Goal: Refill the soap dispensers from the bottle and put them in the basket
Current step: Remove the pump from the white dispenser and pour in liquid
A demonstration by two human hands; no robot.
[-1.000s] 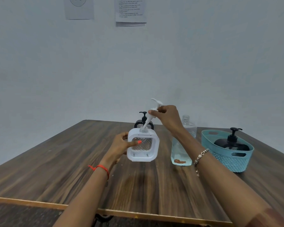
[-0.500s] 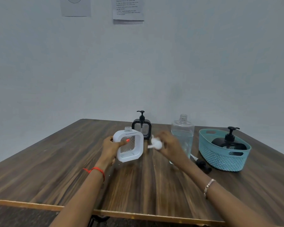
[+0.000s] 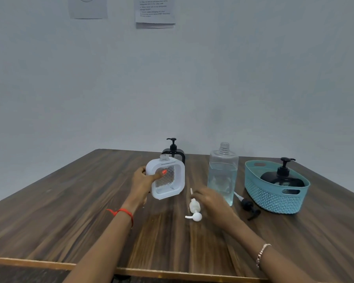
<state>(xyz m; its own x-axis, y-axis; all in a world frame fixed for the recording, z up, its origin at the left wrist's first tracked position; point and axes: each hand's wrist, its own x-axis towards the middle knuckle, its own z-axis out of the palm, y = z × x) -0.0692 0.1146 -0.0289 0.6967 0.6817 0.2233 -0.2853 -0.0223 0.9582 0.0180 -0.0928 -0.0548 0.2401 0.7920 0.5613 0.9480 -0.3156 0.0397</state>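
The dark wood-grain desk (image 3: pixel 70 211) carries a teal perforated plastic basket (image 3: pixel 274 198) at the right, with a black pump dispenser (image 3: pixel 282 176) upright inside it. Left of the basket stands a tall clear refill bottle (image 3: pixel 222 176), uncapped, neck up, partly filled. The left hand (image 3: pixel 142 180) grips a white square-framed soap dispenser (image 3: pixel 165 178), tilted, its open neck pointing up and away. The right hand (image 3: pixel 209 201), fingers loosely curled, hovers beside the white pump head (image 3: pixel 194 209), which lies flat, tube pointing away. A black pump (image 3: pixel 248 207) lies beside the basket.
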